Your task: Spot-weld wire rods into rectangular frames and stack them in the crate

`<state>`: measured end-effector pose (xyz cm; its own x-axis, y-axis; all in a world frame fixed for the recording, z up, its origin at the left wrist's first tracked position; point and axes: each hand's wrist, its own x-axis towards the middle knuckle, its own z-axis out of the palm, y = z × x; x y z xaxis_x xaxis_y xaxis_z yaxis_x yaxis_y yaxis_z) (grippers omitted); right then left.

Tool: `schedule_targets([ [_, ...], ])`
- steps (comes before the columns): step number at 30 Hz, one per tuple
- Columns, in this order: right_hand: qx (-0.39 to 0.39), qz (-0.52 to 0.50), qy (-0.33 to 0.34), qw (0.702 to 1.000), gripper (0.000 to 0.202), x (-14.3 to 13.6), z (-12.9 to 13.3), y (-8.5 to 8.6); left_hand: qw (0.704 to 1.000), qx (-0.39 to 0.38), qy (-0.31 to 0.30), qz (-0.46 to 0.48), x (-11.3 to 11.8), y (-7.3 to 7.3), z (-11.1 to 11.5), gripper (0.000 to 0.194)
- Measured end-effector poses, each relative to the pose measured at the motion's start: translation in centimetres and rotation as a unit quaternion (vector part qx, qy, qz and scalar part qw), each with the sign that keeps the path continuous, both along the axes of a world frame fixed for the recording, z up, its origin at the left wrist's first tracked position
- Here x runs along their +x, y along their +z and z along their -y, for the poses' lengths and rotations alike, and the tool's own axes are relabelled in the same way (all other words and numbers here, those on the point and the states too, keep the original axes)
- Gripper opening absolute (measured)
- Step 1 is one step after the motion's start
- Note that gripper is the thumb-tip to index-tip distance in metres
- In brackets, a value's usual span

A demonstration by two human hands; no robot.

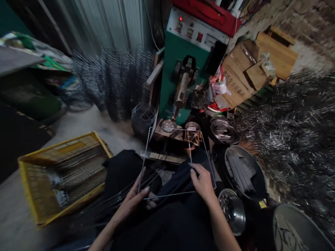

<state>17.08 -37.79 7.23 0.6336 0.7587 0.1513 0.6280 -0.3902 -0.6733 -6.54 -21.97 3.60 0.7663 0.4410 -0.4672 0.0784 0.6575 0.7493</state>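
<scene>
A thin, roughly rectangular wire frame (175, 193) spans the space above the lap. My left hand (137, 193) is closed round its lower left corner, thumb on top. My right hand (201, 177) pinches a short metal rod (190, 150) that points up inside the frame, near the right side. Beyond the hands stands a green machine (170, 52) with a red light lit and a thick metal arm (182, 90). Small dishes of metal parts (169, 126) sit at its foot.
A yellow crate (26, 184) with metal rods is at the left. Stacked wire baskets (117, 76) stand behind it. Right of the legs are a pan of flat strips (239, 167), a steel bowl (237, 216) and a large heap of wire pieces (295, 139). A cardboard box (240, 69) leans behind.
</scene>
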Motion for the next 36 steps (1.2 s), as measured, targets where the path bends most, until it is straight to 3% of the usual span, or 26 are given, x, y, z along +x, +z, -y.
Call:
schedule_targets([
  [2,-0.018,-0.046,0.085,0.995,0.04,-0.6,-0.1,0.9,1.0,0.0,0.011,-0.008,0.0,0.5,-0.1,0.109],
  [5,-0.059,-0.097,0.205,0.972,0.075,-1.3,-0.3,2.1,1.0,0.014,0.022,-0.01,-0.1,1.4,-0.3,0.106],
  [7,-0.08,-0.102,0.249,0.96,0.088,-1.4,-0.4,2.6,0.999,0.024,0.026,-0.004,-0.3,2.0,-0.5,0.102],
  [9,-0.088,-0.094,0.269,0.954,0.087,-1.3,-0.6,2.9,0.999,0.026,0.028,0.002,-0.5,2.4,-0.7,0.099],
  [36,-0.09,-0.081,0.254,0.959,0.09,-1.4,-1.6,3.3,0.998,0.038,0.047,0.03,-0.2,2.8,-1.3,0.101],
])
